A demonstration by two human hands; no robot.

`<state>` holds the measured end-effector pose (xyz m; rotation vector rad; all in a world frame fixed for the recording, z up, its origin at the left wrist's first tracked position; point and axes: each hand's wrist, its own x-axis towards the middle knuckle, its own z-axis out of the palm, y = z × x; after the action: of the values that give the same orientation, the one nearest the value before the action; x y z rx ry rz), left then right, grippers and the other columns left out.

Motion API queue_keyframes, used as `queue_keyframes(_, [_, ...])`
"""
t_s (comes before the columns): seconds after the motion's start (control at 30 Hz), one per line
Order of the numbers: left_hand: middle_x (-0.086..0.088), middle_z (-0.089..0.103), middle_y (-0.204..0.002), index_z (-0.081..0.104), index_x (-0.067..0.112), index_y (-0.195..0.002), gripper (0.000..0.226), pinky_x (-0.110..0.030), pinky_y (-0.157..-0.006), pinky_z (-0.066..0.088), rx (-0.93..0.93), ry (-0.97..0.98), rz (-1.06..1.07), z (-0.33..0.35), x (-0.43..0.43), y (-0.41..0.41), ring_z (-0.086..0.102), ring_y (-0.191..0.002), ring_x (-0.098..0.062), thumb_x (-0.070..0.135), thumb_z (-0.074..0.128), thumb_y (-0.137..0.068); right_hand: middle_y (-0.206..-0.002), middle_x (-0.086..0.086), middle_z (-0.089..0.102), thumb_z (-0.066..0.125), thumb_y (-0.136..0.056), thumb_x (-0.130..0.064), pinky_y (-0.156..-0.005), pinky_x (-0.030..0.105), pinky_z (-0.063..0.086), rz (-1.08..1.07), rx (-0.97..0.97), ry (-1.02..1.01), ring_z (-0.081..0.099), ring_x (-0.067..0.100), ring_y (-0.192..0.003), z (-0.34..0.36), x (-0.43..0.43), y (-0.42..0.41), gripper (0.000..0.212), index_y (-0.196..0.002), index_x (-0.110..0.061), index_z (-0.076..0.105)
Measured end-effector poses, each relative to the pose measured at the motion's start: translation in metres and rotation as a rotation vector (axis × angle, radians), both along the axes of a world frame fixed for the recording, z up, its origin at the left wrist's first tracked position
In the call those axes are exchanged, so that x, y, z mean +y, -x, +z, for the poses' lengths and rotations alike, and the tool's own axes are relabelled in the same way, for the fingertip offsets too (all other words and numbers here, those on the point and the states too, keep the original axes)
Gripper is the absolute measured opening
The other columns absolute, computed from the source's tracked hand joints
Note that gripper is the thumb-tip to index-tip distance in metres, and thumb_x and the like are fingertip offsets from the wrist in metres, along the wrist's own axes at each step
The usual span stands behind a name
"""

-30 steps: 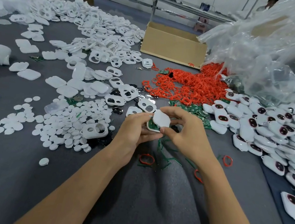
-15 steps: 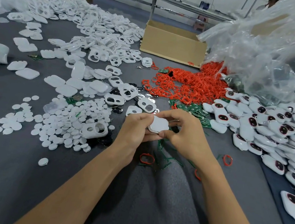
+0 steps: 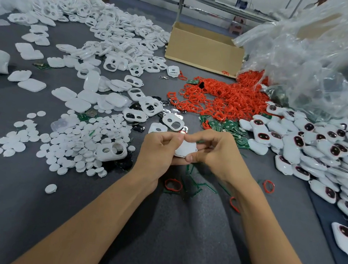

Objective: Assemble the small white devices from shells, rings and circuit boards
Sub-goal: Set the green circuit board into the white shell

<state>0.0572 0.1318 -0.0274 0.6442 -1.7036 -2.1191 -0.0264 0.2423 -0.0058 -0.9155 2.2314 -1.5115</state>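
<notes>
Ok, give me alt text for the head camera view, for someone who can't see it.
The left hand and right hand grip a white device over a grey table. White shells and discs lie left, red rings and a box ahead, finished devices piled right.

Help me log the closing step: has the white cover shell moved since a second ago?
Yes: the white cover shell came down, nearer the loose red ring below it.

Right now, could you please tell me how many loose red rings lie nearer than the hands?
3 rings: one just nearer than the left hand, one half under the right forearm, one right of that wrist. Others may be hidden beneath the arms.
</notes>
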Motion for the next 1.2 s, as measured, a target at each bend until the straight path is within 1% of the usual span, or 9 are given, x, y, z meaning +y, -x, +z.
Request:
queue_keyframes(0.07, [-0.015,0.068,-0.101,0.064,0.003,-0.105,0.015,-0.037,-0.081,0.058,0.004,0.004,0.022,-0.001,0.000,0.000,0.068,-0.092,-0.028,0.013,0.054,-0.099,-0.062,-0.013,0.063,0.075,-0.059,0.022,-0.056,0.009,0.042,0.015,-0.005,0.012,0.054,-0.003,-0.053,0.000,-0.001,0.001,0.049,-0.090,-0.016,0.071])
queue_keyframes(0.17, [-0.016,0.067,-0.100,0.063,0.002,-0.104,0.014,-0.038,-0.080,0.059,0.010,-0.001,0.041,-0.002,0.000,0.001,0.068,-0.091,-0.029,0.012,0.054,-0.099,-0.078,0.002,0.058,0.076,-0.060,0.020,-0.061,0.013,0.042,0.022,0.016,0.015,0.051,0.003,-0.062,-0.002,-0.002,0.001,0.051,-0.081,-0.026,0.071])
queue_keyframes(0.37, [-0.018,0.068,-0.100,0.065,0.002,-0.103,0.013,-0.039,-0.077,0.060,0.012,-0.017,0.074,-0.003,0.001,0.001,0.069,-0.090,-0.031,0.009,0.055,-0.098,-0.071,-0.007,0.047,0.075,-0.062,0.018,-0.057,0.008,0.036,0.023,0.041,0.020,0.045,-0.005,-0.053,-0.005,-0.001,-0.001,0.052,-0.094,-0.023,0.071])
queue_keyframes(0.57, [-0.019,0.070,-0.103,0.064,0.000,-0.105,0.018,-0.039,-0.080,0.060,0.072,-0.039,0.068,-0.001,0.003,0.000,0.071,-0.093,-0.028,0.013,0.054,-0.099,-0.094,0.010,0.066,0.074,-0.074,0.005,-0.066,0.028,0.051,0.004,-0.023,0.123,0.055,0.012,-0.065,-0.002,0.001,-0.003,0.037,-0.103,-0.018,0.070])
queue_keyframes(0.67, [-0.015,0.071,-0.102,0.066,0.003,-0.106,0.029,-0.036,-0.079,0.060,0.102,-0.006,0.038,0.000,0.006,-0.001,0.072,-0.093,-0.025,0.025,0.062,-0.088,-0.083,0.009,0.066,0.068,-0.083,0.001,-0.065,0.023,0.051,0.016,-0.115,0.069,0.056,0.012,-0.063,-0.003,0.004,0.000,0.020,-0.102,-0.004,0.067])
queue_keyframes(0.77, [-0.013,0.072,-0.102,0.067,0.005,-0.106,0.041,-0.035,-0.079,0.059,0.110,0.056,0.014,-0.001,0.007,-0.002,0.072,-0.091,-0.021,0.033,0.057,-0.079,-0.074,0.013,0.064,0.061,-0.088,0.002,-0.054,0.018,0.050,0.068,-0.203,0.062,0.057,0.012,-0.056,-0.004,0.004,-0.002,0.010,-0.094,-0.004,0.065])
queue_keyframes(0.97, [-0.014,0.072,-0.101,0.067,0.005,-0.105,0.040,-0.039,-0.078,0.060,0.112,0.071,0.016,-0.003,0.008,-0.002,0.073,-0.088,-0.021,0.034,0.058,-0.078,-0.048,-0.006,0.056,0.062,-0.085,0.007,-0.040,0.014,0.036,0.011,-0.172,0.085,0.048,0.002,-0.037,-0.005,0.002,-0.005,0.017,-0.078,-0.007,0.058])
queue_keyframes(1.1, [-0.013,0.072,-0.101,0.068,0.006,-0.104,0.039,-0.041,-0.078,0.060,0.122,0.099,0.023,-0.003,0.009,-0.004,0.073,-0.088,-0.021,0.034,0.058,-0.079,-0.049,0.001,0.056,0.064,-0.082,0.009,-0.040,0.014,0.035,-0.036,-0.193,0.120,0.048,0.008,-0.037,-0.004,0.001,-0.007,0.015,-0.076,-0.003,0.059])
queue_keyframes(1.2, [-0.012,0.072,-0.103,0.066,0.006,-0.107,0.039,-0.041,-0.082,0.059,0.135,0.086,0.007,-0.002,0.008,-0.005,0.073,-0.091,-0.021,0.033,0.058,-0.080,-0.053,-0.001,0.058,0.063,-0.084,0.008,-0.044,0.016,0.039,-0.052,-0.170,0.167,0.050,0.006,-0.042,-0.004,-0.001,-0.009,0.010,-0.088,-0.001,0.064])
